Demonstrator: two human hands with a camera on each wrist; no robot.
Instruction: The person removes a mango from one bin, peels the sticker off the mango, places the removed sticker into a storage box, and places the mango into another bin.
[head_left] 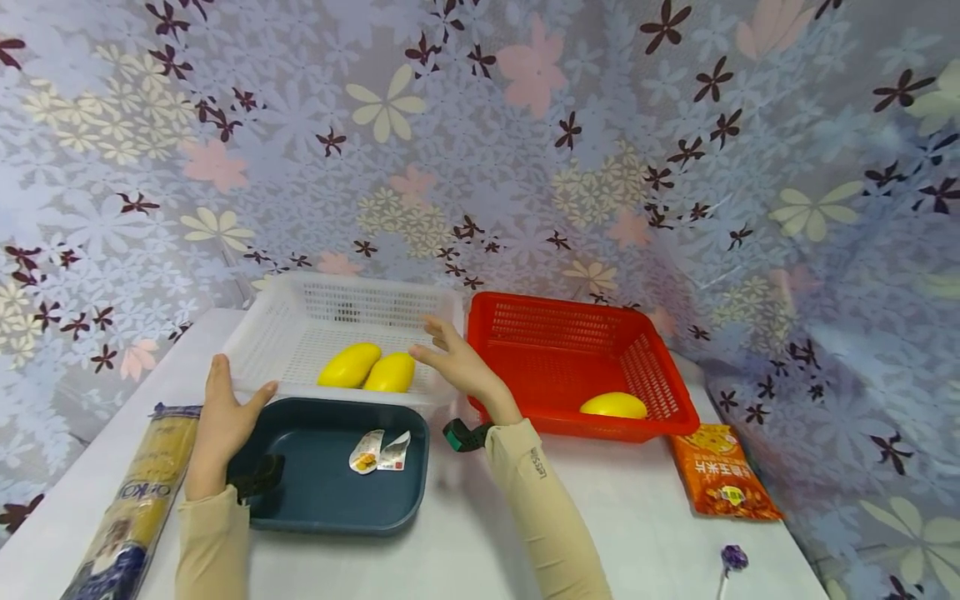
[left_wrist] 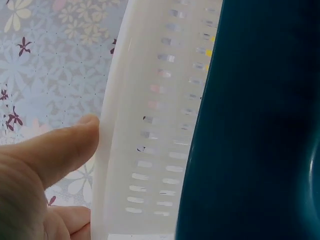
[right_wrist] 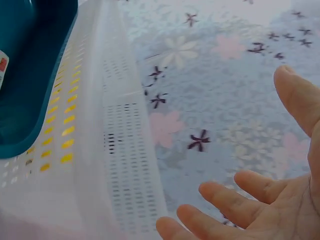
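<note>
My left hand (head_left: 225, 421) is at the front left corner of a white perforated plastic basket (head_left: 281, 292), fingers and thumb spread. In the left wrist view its thumb tip meets the edge of the white basket (left_wrist: 120, 150). Over the basket's right side, my right hand (head_left: 459, 362) has its fingers extended and holds nothing. Two yellow mangoes (head_left: 349, 365) lie side by side in the basket. Directly in front stands a dark blue-green tub (head_left: 337, 525). Inside the tub are two small printed packets (head_left: 365, 452); the left forearm overlaps the tub's left side.
A red perforated basket (head_left: 555, 367) with one yellow mango (head_left: 615, 406) stands to the right. Beside it lies an orange snack bag (head_left: 723, 473), with a purple lollipop (head_left: 733, 558) nearer the front. A long pack of spaghetti (head_left: 138, 500) lies at the left; floral cloth (head_left: 480, 167) hangs behind.
</note>
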